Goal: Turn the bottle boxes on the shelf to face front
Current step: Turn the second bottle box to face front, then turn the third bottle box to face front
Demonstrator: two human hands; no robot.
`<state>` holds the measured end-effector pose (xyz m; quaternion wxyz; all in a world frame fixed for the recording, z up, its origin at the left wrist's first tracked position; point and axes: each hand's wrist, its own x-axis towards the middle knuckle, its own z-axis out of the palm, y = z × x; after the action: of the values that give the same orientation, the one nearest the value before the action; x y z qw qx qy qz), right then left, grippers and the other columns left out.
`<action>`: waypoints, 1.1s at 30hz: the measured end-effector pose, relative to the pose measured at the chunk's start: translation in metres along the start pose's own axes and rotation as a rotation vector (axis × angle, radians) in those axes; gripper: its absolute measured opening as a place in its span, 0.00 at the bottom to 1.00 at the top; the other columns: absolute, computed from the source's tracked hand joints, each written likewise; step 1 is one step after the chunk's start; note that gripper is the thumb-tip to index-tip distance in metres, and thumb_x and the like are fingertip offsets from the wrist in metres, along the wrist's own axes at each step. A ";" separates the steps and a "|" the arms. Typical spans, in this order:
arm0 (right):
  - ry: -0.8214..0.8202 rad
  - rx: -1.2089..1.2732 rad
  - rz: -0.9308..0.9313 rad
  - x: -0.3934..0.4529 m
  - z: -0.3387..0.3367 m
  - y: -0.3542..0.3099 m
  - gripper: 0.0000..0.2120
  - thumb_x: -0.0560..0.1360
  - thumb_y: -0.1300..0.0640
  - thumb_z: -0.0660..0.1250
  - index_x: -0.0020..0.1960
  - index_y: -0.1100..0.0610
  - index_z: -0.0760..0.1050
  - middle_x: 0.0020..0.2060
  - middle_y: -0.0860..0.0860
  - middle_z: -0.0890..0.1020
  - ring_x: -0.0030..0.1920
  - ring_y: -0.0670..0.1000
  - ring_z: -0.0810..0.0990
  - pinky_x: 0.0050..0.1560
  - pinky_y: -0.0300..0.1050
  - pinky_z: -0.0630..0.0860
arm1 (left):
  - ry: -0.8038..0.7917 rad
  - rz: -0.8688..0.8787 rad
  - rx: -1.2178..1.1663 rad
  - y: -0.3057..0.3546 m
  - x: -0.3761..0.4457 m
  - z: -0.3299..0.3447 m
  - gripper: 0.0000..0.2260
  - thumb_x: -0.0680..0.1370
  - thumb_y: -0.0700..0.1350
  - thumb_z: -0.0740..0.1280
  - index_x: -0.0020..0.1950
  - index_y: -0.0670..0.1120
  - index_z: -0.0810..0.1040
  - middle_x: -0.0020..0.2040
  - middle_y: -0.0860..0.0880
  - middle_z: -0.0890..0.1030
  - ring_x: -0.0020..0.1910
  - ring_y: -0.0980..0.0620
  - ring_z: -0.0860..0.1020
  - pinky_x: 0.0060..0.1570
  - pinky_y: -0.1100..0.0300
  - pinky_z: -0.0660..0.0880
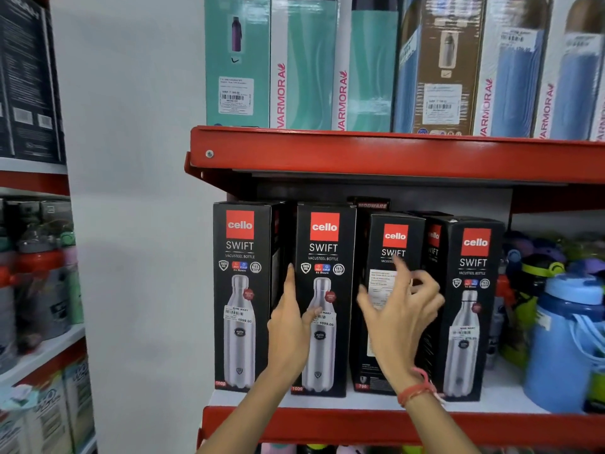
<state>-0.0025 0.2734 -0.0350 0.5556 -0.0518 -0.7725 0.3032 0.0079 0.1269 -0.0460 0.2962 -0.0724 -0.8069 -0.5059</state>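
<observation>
Several black bottle boxes stand on the red shelf [360, 424]. The far-left box [240, 296] and the second box [327, 257] show their printed bottle fronts, as does the right box [471, 257]. The third box [396, 240] shows a side with a white text label. My left hand [289, 326] grips the left edge of the second box, thumb on its front and fingers in the gap beside it. My right hand [399, 309] hovers in front of the third box with fingers spread and slightly blurred; whether it touches the box is unclear.
An upper red shelf [393, 155] holds tall teal, brown and blue boxes. Loose blue and green bottles [563, 339] crowd the right end of the shelf. A white wall lies to the left, with another rack of bottles [39, 283] beyond it.
</observation>
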 end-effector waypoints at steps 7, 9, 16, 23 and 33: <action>-0.252 0.166 0.128 0.000 -0.015 0.007 0.55 0.67 0.55 0.77 0.76 0.36 0.39 0.69 0.66 0.60 0.63 0.67 0.66 0.56 0.65 0.74 | 0.200 0.170 0.089 0.033 -0.025 -0.008 0.33 0.78 0.40 0.67 0.78 0.50 0.54 0.76 0.46 0.59 0.70 0.50 0.67 0.63 0.62 0.66; -0.250 0.264 0.073 0.007 -0.037 0.011 0.53 0.68 0.53 0.77 0.75 0.34 0.41 0.71 0.63 0.59 0.67 0.65 0.64 0.59 0.60 0.71 | 0.265 0.222 0.071 0.043 -0.029 -0.007 0.30 0.77 0.39 0.67 0.76 0.49 0.59 0.74 0.47 0.61 0.69 0.52 0.67 0.63 0.73 0.60; -0.468 0.568 -0.021 0.036 -0.129 0.021 0.50 0.66 0.50 0.78 0.75 0.32 0.48 0.64 0.42 0.62 0.61 0.39 0.65 0.59 0.40 0.62 | -0.211 0.221 -0.120 0.080 -0.047 0.005 0.41 0.71 0.53 0.74 0.77 0.55 0.55 0.74 0.51 0.67 0.71 0.57 0.66 0.70 0.56 0.65; -0.787 0.858 0.035 0.048 -0.149 0.047 0.49 0.64 0.49 0.79 0.71 0.25 0.51 0.76 0.41 0.61 0.75 0.48 0.62 0.73 0.61 0.62 | -0.460 0.180 -0.255 0.089 -0.065 0.024 0.57 0.66 0.45 0.80 0.77 0.61 0.39 0.75 0.62 0.62 0.72 0.65 0.63 0.70 0.63 0.65; -0.926 0.760 0.075 0.068 -0.098 0.055 0.44 0.78 0.64 0.64 0.74 0.30 0.41 0.60 0.19 0.63 0.68 0.35 0.65 0.74 0.55 0.61 | -0.156 0.152 -0.025 0.080 -0.037 0.076 0.56 0.70 0.38 0.76 0.75 0.64 0.34 0.53 0.52 0.81 0.28 0.61 0.73 0.37 0.71 0.72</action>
<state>0.0444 0.3865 0.0119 0.1297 0.2610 -0.7693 0.5686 0.0404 0.2372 -0.0283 0.2691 -0.1760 -0.8132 -0.4850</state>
